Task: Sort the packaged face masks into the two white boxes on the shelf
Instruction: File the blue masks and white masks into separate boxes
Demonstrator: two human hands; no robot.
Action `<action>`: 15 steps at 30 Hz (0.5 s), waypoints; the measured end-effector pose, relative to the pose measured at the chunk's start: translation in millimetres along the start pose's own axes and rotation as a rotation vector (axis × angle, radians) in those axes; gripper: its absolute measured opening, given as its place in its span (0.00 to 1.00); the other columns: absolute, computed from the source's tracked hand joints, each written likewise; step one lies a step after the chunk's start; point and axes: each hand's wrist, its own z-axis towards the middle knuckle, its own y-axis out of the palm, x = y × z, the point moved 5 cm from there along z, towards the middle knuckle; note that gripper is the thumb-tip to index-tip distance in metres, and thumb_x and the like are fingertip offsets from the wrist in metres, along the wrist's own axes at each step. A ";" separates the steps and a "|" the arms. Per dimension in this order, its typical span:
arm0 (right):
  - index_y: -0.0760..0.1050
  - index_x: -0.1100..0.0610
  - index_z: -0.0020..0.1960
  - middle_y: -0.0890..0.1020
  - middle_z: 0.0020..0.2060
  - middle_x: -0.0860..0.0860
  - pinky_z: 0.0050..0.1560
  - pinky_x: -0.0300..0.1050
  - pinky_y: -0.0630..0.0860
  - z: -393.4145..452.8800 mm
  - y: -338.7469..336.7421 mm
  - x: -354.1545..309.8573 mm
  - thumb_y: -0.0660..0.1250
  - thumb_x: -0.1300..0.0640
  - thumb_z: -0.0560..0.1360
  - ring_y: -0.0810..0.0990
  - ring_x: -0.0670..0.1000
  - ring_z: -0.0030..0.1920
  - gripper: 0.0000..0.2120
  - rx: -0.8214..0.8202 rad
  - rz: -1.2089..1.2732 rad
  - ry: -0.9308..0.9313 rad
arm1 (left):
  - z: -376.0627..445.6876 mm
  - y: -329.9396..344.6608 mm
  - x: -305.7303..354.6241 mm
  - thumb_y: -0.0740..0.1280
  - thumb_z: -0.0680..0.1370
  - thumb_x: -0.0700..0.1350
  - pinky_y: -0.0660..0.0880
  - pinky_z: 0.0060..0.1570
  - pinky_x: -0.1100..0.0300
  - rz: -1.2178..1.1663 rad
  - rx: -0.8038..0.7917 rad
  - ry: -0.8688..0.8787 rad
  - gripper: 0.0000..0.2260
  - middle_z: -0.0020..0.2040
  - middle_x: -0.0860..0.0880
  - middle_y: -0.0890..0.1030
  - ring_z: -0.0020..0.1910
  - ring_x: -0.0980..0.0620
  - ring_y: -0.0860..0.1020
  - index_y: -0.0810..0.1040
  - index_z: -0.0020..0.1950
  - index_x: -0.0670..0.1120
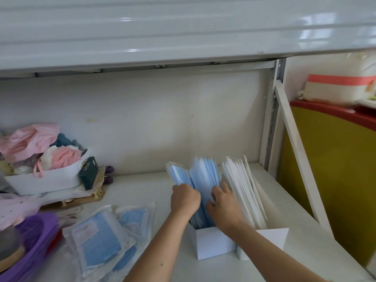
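Two white boxes stand side by side on the shelf. The left box [213, 244] holds upright blue packaged masks [204, 178]. The right box [273, 237] holds upright white packaged masks [244, 186]. My left hand [185, 199] is closed on a packet of blue masks [177, 173] at the left side of the left box. My right hand [222, 204] rests among the blue packets, fingers spread and pushing them apart. A loose pile of blue packaged masks [101, 239] lies on the shelf at the lower left.
A white tub [46, 180] of pink and pale fabric items sits at the far left with a dark green carton [89, 173] leaning on it. A purple basket [30, 245] is at the lower left. The shelf post [272, 119] and a slanted white bar [299, 155] stand at right.
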 end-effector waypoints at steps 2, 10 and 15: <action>0.66 0.56 0.46 0.51 0.76 0.60 0.69 0.49 0.63 -3.1 8.8 0.0 0.60 0.61 0.77 0.57 0.61 0.74 0.03 -0.144 -0.092 0.010 | 1.7 1.0 2.6 0.52 0.80 0.55 0.74 0.52 0.51 -0.107 -0.042 -0.045 0.25 0.57 0.36 0.78 0.55 0.40 0.77 0.77 0.54 0.34; 0.66 0.51 0.53 0.67 0.61 0.53 0.62 0.47 0.69 -2.4 4.9 -5.0 0.65 0.56 0.74 0.67 0.57 0.65 0.10 -0.289 0.124 -0.022 | 5.4 -1.5 -3.5 0.56 0.77 0.43 0.75 0.52 0.49 -0.142 -0.048 -0.081 0.16 0.60 0.35 0.75 0.56 0.38 0.77 0.72 0.61 0.36; 0.61 0.52 0.71 0.64 0.69 0.51 0.70 0.45 0.65 -6.4 -5.1 2.5 0.65 0.62 0.75 0.65 0.53 0.69 0.27 -0.102 0.209 -0.022 | -0.8 -8.4 -7.3 0.58 0.79 0.38 0.69 0.41 0.58 -0.203 0.070 0.084 0.33 0.69 0.39 0.67 0.52 0.42 0.77 0.44 0.78 0.52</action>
